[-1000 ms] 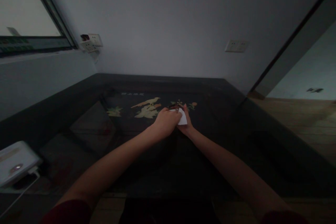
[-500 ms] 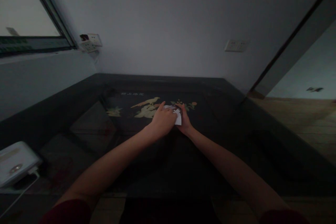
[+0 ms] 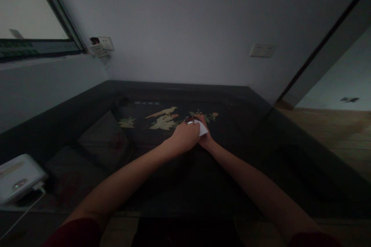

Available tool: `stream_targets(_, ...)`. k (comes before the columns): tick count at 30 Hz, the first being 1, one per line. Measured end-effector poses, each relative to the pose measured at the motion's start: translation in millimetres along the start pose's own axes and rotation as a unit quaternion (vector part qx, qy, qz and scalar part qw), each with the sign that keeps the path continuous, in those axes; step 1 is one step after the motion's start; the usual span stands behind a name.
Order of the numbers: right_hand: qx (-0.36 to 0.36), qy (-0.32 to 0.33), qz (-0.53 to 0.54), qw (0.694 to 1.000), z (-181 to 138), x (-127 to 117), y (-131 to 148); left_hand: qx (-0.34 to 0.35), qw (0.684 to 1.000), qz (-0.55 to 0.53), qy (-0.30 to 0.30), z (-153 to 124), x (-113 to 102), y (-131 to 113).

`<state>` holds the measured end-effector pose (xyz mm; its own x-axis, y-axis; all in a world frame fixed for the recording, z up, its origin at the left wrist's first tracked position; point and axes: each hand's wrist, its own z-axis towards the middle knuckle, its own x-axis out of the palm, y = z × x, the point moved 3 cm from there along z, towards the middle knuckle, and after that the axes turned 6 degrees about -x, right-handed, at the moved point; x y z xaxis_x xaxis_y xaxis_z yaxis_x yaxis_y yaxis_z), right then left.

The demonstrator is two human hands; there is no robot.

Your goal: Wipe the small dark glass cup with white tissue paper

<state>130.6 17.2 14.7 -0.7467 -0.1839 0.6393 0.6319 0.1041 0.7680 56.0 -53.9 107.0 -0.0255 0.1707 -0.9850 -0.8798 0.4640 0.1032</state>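
Both hands meet over the dark tabletop (image 3: 185,173), near the middle of the view. My left hand (image 3: 186,136) is closed, its fingers curled down on a white piece of paper or cloth (image 3: 202,129). My right hand (image 3: 206,138) wraps round the far right side of a small shiny object with a curved metallic rim (image 3: 189,119). The white piece lies against that object, between the two hands. Most of the shiny object is hidden by my fingers, so its kind is unclear.
The tabletop has a bird-and-flower picture (image 3: 162,120) beyond my hands. A white box-shaped device (image 3: 21,177) with a white cable (image 3: 26,212) stands at the left edge. Wall sockets (image 3: 262,50) are on the wall behind; a window (image 3: 31,11) is at the upper left.
My left hand has curled from extended fingers into a closed grip and shifted slightly right and down. The white piece has moved right, and more of the shiny rim shows.
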Motion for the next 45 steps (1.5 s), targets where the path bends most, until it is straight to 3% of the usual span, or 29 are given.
stream_targets(5, -0.015, -0.009, 0.024, 1.000, 2, -2, 1, -0.023, 0.999, -0.025, 0.030, -1, 1, 2)
stream_targets(9, 0.007, 0.010, 0.007, 1.000, 2, -1, -1, 0.010, 0.999, -0.008, 0.030, -3, -4, 5)
stream_targets(15, -0.023, 0.043, -0.029, 0.998, 1, 5, -3, 0.013, 0.999, 0.048, 0.012, -4, -8, 9)
stream_targets(22, -0.034, 0.024, -0.034, 0.999, 0, 6, -3, 0.011, 0.999, 0.053, 0.001, -2, -3, 12)
stream_targets(28, -0.005, 0.038, -0.047, 0.998, -3, 5, -3, 0.023, 0.999, 0.032, 0.031, -1, -2, 11)
stream_targets(37, -0.001, 0.006, -0.036, 0.999, -1, -1, -5, -0.002, 0.998, -0.022, 0.058, 0, -1, 11)
stream_targets(45, 0.000, -0.002, -0.046, 0.999, -1, 0, -8, 0.001, 0.999, 0.022, 0.047, -1, -4, 11)
